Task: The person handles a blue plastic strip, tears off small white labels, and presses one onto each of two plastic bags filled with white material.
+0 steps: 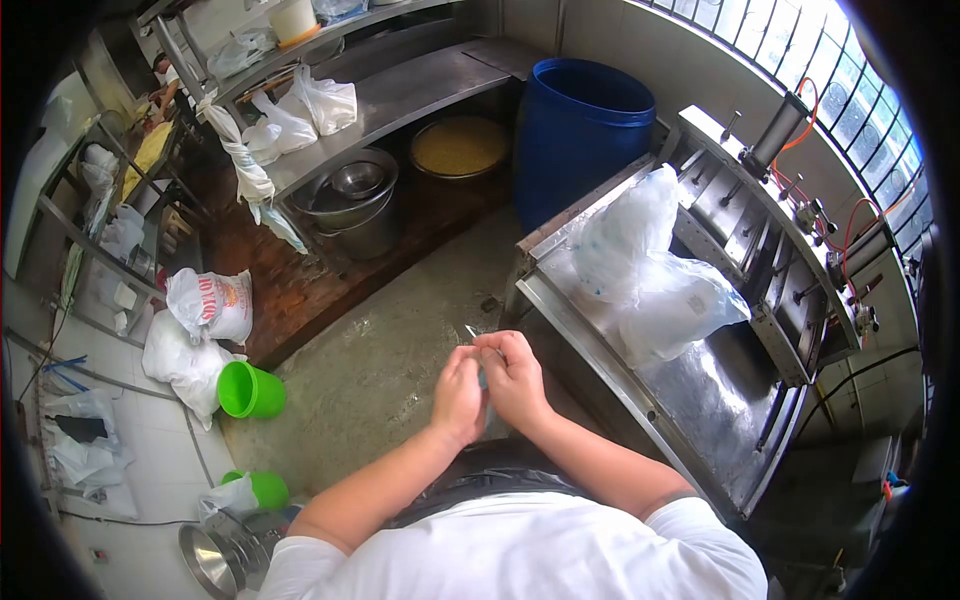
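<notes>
My left hand and my right hand meet in front of my body, fingers closed and pressed together. A thin, pale pointed tip sticks out beyond the fingertips. Between the palms shows a strip of bluish, clear material, mostly hidden by the fingers; I cannot tell its kind. Both hands are above the wet concrete floor, left of a steel machine table. On that table lie clear plastic bags with whitish contents.
A press machine with cylinders stands at right. Behind are a blue barrel, a steel shelf, metal pots and a basin of yellowish contents. Left stand a green bucket and white sacks. A person is far left.
</notes>
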Tool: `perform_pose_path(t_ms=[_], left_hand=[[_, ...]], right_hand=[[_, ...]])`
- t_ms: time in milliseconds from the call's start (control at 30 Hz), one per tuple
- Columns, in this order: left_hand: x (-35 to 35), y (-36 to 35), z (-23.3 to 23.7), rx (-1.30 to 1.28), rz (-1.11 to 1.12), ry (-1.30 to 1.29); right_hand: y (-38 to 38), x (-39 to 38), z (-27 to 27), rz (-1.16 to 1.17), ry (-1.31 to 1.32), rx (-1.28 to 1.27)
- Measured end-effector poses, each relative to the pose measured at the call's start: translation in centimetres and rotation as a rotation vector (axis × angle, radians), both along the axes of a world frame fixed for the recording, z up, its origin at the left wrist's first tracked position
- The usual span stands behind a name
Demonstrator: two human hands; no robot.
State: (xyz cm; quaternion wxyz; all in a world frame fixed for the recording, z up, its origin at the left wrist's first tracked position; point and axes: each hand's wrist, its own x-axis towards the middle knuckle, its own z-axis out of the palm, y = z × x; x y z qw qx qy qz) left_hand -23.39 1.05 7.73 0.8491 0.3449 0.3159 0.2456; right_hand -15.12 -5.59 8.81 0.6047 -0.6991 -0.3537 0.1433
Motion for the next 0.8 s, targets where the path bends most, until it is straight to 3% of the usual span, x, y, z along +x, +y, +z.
perform_pose_path(t_ms=[67, 200, 333, 433, 533, 667, 733, 800], left_hand=[[0.2, -0.5, 0.3, -0.009, -0.017, 0.007], [-0.3, -0.8, 0.7, -0.093, -0.097, 0.051], [-1.0, -0.9, 1.6, -0.223, -0.238, 0.214], [-1.4, 0.6, -1.7, -0.151, -0.271, 0.178], [-1.2, 0.7, -3.0, -0.103, -0.173, 0.202], [-0.5, 0.7, -1.9, -0.088, -0.142, 0.132], [-0.2, 0.4, -1.3, -0.088, -0.181, 0.071], [0.1, -0.4, -0.6, 0.015, -0.240, 0.072]], right_hand=[[0.7, -0.3, -0.2, -0.113, -0.090, 0.107], [0.2, 0.2, -0.4, -0.048, -0.205, 0.150], [-1.2, 0.8, -1.3, 0.161, -0.291, 0.065], [-3.1, 1.1, -0.7, 0.308, -0.260, -0.031], [-4.7, 0.5, -0.7, 0.385, -0.267, -0.024], [-5.5, 0.9, 0.2, 0.347, -0.155, -0.164], [-5.5, 1.3, -0.2, 0.241, -0.283, -0.048], [-5.6, 1.5, -0.1, 0.190, -0.249, -0.036]])
